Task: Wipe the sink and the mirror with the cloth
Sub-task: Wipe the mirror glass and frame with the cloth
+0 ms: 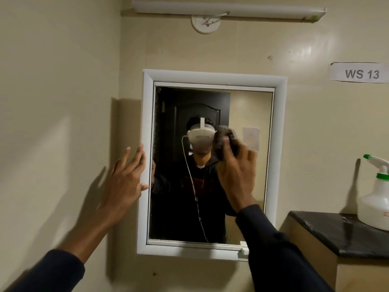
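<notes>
A white-framed mirror (212, 161) hangs on a cream wall (63, 81), the cloth (226, 142) is dark grey, both sleeves (280, 253) are navy-black, and the white spray bottle (375, 199) (green at nozzle and collar) stands on a speckled black ledge (336, 234).

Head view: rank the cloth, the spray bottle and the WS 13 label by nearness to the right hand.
1. Cloth: bunched in the right hand, on the mirror.
2. Spray bottle: lower right, on the dark counter.
3. WS 13 label: upper right wall.
</notes>
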A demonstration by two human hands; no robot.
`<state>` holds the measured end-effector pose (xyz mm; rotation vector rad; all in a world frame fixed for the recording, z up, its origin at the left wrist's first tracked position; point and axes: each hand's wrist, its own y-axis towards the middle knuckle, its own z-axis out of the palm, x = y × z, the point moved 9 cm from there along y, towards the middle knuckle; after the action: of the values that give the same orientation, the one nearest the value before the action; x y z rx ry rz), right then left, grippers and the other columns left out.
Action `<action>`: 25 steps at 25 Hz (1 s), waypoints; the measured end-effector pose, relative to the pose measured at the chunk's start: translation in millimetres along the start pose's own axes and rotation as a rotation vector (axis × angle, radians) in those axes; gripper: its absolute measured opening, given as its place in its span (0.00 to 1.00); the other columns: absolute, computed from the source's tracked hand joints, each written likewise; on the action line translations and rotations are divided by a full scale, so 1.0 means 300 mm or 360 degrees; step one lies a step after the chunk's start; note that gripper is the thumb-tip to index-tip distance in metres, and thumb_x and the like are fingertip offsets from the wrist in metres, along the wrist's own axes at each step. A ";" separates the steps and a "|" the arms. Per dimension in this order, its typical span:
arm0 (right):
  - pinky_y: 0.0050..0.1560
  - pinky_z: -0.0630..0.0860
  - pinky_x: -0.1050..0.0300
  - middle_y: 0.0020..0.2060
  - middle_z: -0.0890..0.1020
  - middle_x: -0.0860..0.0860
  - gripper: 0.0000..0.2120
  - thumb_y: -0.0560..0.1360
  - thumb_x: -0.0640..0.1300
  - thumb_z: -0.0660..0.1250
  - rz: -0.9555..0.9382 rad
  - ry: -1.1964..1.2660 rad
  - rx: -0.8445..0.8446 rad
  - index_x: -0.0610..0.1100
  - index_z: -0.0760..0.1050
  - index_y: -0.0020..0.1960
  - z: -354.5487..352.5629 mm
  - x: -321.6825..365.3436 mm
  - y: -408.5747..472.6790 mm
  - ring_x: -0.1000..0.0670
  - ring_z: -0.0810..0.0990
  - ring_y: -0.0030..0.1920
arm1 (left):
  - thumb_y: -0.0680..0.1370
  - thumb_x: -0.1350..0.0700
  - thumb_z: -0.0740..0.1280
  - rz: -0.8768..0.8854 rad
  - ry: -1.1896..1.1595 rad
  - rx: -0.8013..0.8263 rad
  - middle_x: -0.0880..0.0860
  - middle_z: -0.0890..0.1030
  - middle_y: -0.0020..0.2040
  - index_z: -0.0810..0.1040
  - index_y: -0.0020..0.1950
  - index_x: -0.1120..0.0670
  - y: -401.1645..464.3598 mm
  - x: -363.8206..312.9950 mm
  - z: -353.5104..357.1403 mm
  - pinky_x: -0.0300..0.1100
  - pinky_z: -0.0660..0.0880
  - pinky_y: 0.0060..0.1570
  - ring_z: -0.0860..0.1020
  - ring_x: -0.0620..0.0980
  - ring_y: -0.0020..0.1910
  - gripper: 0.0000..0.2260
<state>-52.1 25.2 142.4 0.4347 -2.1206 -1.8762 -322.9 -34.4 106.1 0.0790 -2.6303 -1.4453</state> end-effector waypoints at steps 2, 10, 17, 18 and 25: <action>0.48 0.74 0.47 0.62 0.71 0.39 0.22 0.75 0.43 0.68 0.0324 -0.0012 -0.0093 0.42 0.73 0.68 -0.064 -0.177 -0.022 0.40 0.69 0.53 | 0.60 0.52 0.80 -0.0014 0.0021 -0.0004 0.49 0.61 0.77 0.68 0.72 0.56 0.002 0.000 -0.002 0.55 0.71 0.61 0.63 0.58 0.74 0.43; 0.46 0.77 0.43 0.63 0.70 0.40 0.18 0.74 0.41 0.65 0.0626 0.0160 -0.0078 0.43 0.74 0.64 0.003 0.024 -0.054 0.38 0.68 0.55 | 0.59 0.50 0.80 0.0025 0.0022 0.0003 0.50 0.62 0.77 0.68 0.71 0.57 -0.001 0.003 0.003 0.53 0.72 0.61 0.65 0.59 0.73 0.44; 0.47 0.76 0.48 0.62 0.67 0.40 0.26 0.71 0.42 0.71 -0.0187 0.0238 0.0173 0.44 0.73 0.68 0.138 0.618 -0.120 0.40 0.68 0.53 | 0.66 0.57 0.77 0.0054 -0.0087 0.0036 0.49 0.60 0.78 0.64 0.75 0.51 -0.010 0.004 -0.004 0.56 0.66 0.67 0.56 0.58 0.77 0.39; 0.46 0.76 0.49 0.62 0.66 0.41 0.26 0.71 0.44 0.71 -0.0231 0.0254 0.0169 0.44 0.73 0.68 0.144 0.633 -0.127 0.42 0.69 0.52 | 0.66 0.58 0.77 0.0052 -0.0097 0.0039 0.50 0.62 0.77 0.65 0.74 0.50 -0.010 0.003 -0.007 0.56 0.67 0.67 0.57 0.58 0.77 0.39; 0.53 0.75 0.46 0.65 0.68 0.39 0.25 0.76 0.41 0.64 -0.0271 0.0130 0.0145 0.45 0.69 0.72 0.099 0.342 -0.137 0.39 0.69 0.57 | 0.65 0.51 0.77 -0.0002 -0.0035 0.0069 0.48 0.55 0.79 0.64 0.74 0.56 -0.007 0.007 -0.007 0.55 0.68 0.65 0.58 0.58 0.77 0.41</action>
<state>-156.3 6.5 98.9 0.7206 -2.1817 -1.8195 -324.7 -37.5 105.6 0.0695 -2.6799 -1.3981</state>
